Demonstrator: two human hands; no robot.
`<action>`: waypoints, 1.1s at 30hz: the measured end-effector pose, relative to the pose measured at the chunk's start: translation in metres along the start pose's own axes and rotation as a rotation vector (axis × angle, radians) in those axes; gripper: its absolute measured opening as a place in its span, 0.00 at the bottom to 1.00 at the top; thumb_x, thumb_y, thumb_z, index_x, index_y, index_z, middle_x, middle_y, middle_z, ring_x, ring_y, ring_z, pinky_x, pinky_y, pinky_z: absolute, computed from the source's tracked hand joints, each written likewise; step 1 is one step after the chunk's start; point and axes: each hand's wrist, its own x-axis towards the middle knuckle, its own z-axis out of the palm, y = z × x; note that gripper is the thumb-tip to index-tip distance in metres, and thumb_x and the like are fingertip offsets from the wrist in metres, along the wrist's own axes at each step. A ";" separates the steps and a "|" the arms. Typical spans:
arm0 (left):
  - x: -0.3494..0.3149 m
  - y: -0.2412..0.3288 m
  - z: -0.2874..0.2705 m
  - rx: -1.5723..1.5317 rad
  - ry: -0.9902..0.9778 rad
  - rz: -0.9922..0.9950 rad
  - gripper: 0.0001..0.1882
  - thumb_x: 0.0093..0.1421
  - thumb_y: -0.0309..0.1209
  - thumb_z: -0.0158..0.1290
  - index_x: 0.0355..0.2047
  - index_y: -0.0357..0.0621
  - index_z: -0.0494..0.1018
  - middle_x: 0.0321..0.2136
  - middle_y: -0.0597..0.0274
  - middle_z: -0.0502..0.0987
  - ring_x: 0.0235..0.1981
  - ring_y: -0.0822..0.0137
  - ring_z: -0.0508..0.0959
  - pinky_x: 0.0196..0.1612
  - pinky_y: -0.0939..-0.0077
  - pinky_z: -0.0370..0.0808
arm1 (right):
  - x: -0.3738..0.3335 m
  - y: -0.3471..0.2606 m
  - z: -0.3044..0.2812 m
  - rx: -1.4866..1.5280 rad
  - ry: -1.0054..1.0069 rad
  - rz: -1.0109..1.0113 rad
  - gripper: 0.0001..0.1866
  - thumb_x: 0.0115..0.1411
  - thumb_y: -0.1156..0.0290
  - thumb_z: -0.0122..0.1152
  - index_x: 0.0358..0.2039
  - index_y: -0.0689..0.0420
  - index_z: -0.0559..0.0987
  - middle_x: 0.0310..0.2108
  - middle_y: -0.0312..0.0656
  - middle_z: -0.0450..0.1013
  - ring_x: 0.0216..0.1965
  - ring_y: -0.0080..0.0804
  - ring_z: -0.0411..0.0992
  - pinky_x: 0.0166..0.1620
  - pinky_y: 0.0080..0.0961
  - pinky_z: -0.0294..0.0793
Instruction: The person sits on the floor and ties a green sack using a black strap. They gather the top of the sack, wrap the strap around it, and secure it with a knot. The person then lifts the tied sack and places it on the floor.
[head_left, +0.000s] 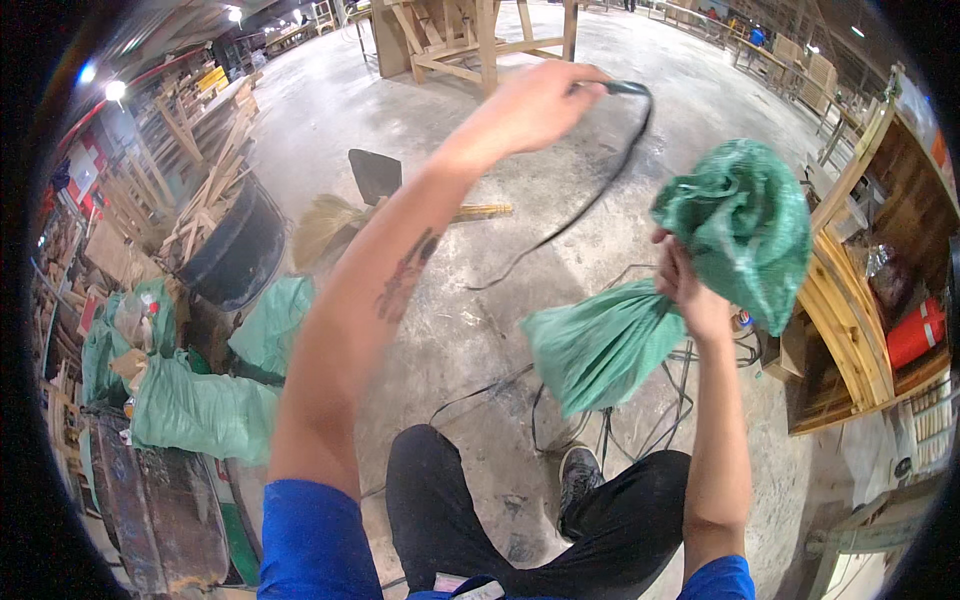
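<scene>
A green woven plastic sack (605, 345) is gathered tight at its neck, and my right hand (685, 285) is closed around that neck. Its crumpled mouth (745, 225) bulges out above my fist, while the pleated body spreads to the lower left. Farther ahead and left, my raised left hand (555, 105) pinches one end of a black strap (615, 190). From my fingers the strap curves down to a thin tail above the concrete floor. The strap does not touch the sack.
More black straps (680, 400) lie tangled on the floor below the sack. Leftward are a broom (325, 225), a dustpan (375, 172), a dark tub (240, 255) of wood scraps and filled green sacks (205, 405). A wooden shelf (850, 330) stands right; a timber frame (490, 50) ahead.
</scene>
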 end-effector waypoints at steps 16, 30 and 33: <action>-0.270 0.018 0.037 -0.855 -0.319 -0.959 0.23 0.62 0.27 0.54 0.57 0.38 0.66 0.49 0.60 0.75 0.50 0.66 0.74 0.55 0.69 0.68 | -0.049 0.054 0.154 0.057 -0.207 0.019 0.13 0.56 0.72 0.61 0.40 0.63 0.77 0.34 0.43 0.76 0.36 0.26 0.72 0.41 0.27 0.71; -0.444 0.038 0.101 -0.513 0.142 -0.758 0.35 0.54 0.33 0.64 0.61 0.44 0.63 0.59 0.61 0.66 0.59 0.64 0.65 0.63 0.66 0.62 | -0.093 0.025 0.219 -0.406 -0.653 -0.367 0.26 0.47 0.64 0.64 0.48 0.61 0.77 0.51 0.51 0.68 0.53 0.52 0.63 0.57 0.42 0.62; -0.438 0.041 0.102 -0.834 0.335 -0.680 0.32 0.55 0.33 0.62 0.59 0.44 0.65 0.58 0.60 0.67 0.58 0.63 0.67 0.61 0.66 0.63 | -0.070 0.009 0.209 -0.630 -0.777 -0.512 0.30 0.47 0.58 0.65 0.51 0.56 0.77 0.53 0.48 0.67 0.57 0.49 0.60 0.58 0.44 0.60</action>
